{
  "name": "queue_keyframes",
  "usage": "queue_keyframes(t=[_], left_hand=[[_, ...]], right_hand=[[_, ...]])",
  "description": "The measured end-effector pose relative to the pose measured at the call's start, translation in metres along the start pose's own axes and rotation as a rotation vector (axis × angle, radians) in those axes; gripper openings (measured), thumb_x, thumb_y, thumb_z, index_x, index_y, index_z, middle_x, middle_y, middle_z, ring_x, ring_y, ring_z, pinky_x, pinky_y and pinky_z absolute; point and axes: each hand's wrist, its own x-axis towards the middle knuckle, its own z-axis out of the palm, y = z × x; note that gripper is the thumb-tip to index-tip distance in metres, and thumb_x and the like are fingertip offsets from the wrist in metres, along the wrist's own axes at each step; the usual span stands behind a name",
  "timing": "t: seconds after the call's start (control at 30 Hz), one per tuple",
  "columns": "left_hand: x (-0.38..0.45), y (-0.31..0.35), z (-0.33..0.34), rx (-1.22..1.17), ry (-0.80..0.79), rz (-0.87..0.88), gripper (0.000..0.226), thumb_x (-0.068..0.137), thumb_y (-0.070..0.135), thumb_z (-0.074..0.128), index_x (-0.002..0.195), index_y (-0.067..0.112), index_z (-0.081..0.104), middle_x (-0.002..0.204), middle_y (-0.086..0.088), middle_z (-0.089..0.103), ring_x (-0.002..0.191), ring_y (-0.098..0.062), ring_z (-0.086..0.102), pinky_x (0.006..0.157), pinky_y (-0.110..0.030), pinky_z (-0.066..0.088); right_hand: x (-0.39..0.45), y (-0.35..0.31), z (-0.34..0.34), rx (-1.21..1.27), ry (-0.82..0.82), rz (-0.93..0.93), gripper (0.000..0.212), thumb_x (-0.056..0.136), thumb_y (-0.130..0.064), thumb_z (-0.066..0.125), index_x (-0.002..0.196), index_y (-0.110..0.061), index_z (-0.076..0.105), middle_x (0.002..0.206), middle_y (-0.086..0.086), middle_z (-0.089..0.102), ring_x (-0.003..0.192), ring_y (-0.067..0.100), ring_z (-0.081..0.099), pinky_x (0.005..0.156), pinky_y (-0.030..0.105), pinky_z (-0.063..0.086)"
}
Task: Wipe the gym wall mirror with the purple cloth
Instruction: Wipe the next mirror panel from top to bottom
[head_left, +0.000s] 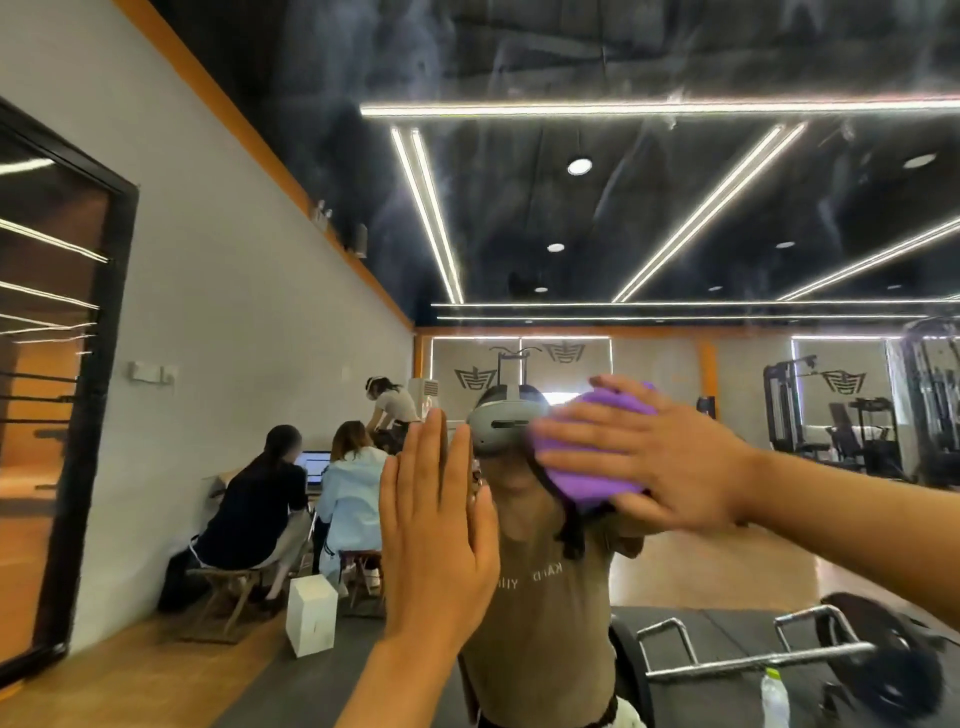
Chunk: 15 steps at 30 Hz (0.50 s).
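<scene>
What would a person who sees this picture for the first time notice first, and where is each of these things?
In the middle, the right hand presses the purple cloth flat against the mirror, whose upper part shows hazy streaks. Just left of it, the left hand rests open on the glass, fingers up. Bright ceiling light strips reflect across the top, and a barbell lies at lower right.

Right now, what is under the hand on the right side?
Under the right hand lies the purple cloth, pressed flat to the mirror by straight fingers. The glass beneath the cloth is covered, so its state cannot be seen.
</scene>
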Motion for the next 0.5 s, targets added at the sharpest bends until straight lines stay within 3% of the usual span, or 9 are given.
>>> queue_keyframes(t=[0.2, 0.3, 0.4, 0.5], left_hand=[[0.001, 0.032, 0.007, 0.016, -0.056, 0.093, 0.061, 0.097, 0.037, 0.041, 0.155, 0.022, 0.028, 0.165, 0.002, 0.015, 0.152, -0.016, 0.008, 0.122, -0.031, -0.005], [0.004, 0.046, 0.014, 0.006, -0.052, 0.098, 0.062, 0.096, 0.042, 0.042, 0.154, 0.025, 0.029, 0.164, 0.005, 0.017, 0.152, -0.014, 0.01, 0.122, -0.028, -0.005], [0.006, 0.061, 0.023, 0.084, -0.023, 0.061, 0.069, 0.093, 0.053, 0.041, 0.154, 0.025, 0.029, 0.164, 0.001, 0.02, 0.151, -0.017, 0.015, 0.122, -0.033, 0.002], [0.009, 0.072, 0.031, 0.183, 0.016, 0.023, 0.072, 0.091, 0.056, 0.04, 0.154, 0.024, 0.027, 0.163, -0.002, 0.019, 0.148, -0.023, 0.018, 0.12, -0.038, 0.004]], right_hand=[[0.028, 0.096, -0.035, -0.012, 0.252, 0.553, 0.058, 0.101, -0.041, 0.025, 0.155, -0.024, 0.036, 0.163, -0.002, 0.029, 0.152, 0.02, 0.021, 0.124, 0.048, -0.002], [0.034, 0.103, -0.031, -0.017, 0.356, 0.725, 0.058, 0.101, -0.041, 0.026, 0.154, -0.024, 0.038, 0.163, 0.0, 0.03, 0.153, 0.021, 0.02, 0.123, 0.048, -0.003], [0.027, 0.079, -0.019, -0.009, 0.416, 0.754, 0.058, 0.101, -0.043, 0.028, 0.154, -0.023, 0.039, 0.163, 0.001, 0.031, 0.152, 0.022, 0.022, 0.124, 0.051, 0.002], [-0.005, 0.044, -0.004, -0.005, 0.358, 0.582, 0.057, 0.1, -0.045, 0.034, 0.153, -0.024, 0.04, 0.162, 0.003, 0.033, 0.152, 0.024, 0.022, 0.123, 0.055, 0.006]])
